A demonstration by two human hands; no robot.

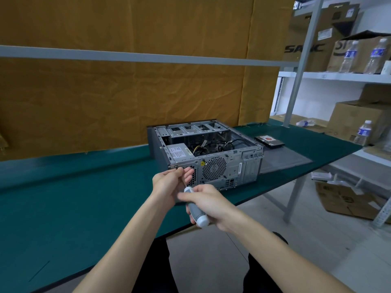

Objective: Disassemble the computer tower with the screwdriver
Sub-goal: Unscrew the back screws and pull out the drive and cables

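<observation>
The computer tower [208, 151] lies on its side on the green table [63, 197], its open side facing up and its rear panel turned toward the person, and it serves here as the landmark. Behind it and to its left hangs a wide brown paper backdrop [127, 92], crossed by a grey rail [127, 56]. At the tower's near left corner the left hand [169, 182] is raised against the rear panel, its thumb and fingertips pinched around the thin shaft of the screwdriver [195, 206] just below a screw [176, 166] at that corner; whether the tip is seated in the screw cannot be told. Just in front of the tower's rear panel, lower and slightly right of the left hand, the right hand [209, 203] is wrapped around the screwdriver's grey and white handle, with the butt end of the handle poking out beneath the palm. Inside the tower, a power supply [178, 152] with a printed label sits at the left, with loose black and yellow cables to its right and empty drive bays at the far end. On the rear panel a round fan grille [214, 168] sits near the middle. Just right of the tower a hard drive [268, 141] lies flat on the table. Farther right stand shelves [338, 76] holding cardboard boxes [357, 121] and water bottles [350, 57].
</observation>
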